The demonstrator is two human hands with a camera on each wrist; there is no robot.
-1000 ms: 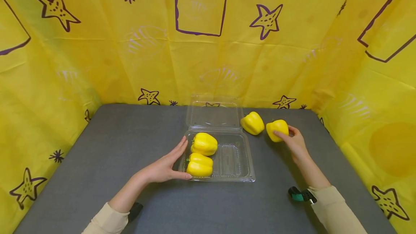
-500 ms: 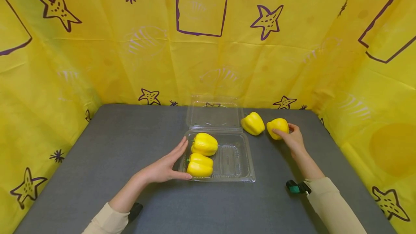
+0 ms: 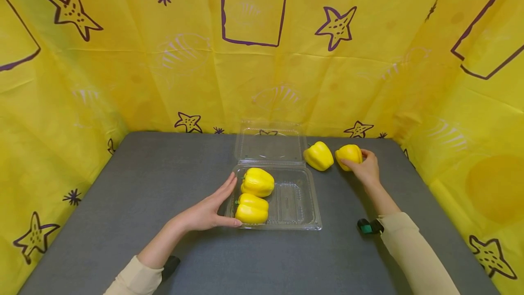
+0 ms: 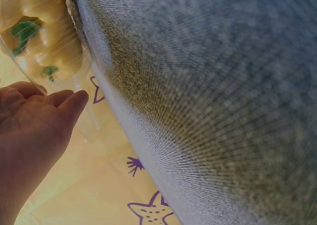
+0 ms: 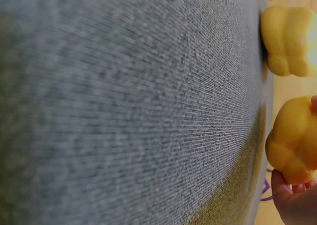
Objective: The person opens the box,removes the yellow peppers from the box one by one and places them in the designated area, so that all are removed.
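Note:
My right hand grips a yellow bell pepper, thumb on the near side and fingers round its right. The right wrist view shows that bell pepper too; whether it touches the table cannot be told. Just left of it a second bell pepper lies on the table. A clear plastic clamshell box stands with its lid raised behind. Two bell peppers lie in its left half. Against the box's left side rest the straight fingers of my left hand, its thumb at the near-left corner.
A dark grey table bears everything. Behind and at both sides hangs a yellow cloth with purple drawings. The box's right half shows its ribbed floor. A dark strap sits at my right wrist.
My right hand has shifted slightly away from me with the bell pepper, which has turned a little. The left hand, the box and the other bell peppers have kept their places.

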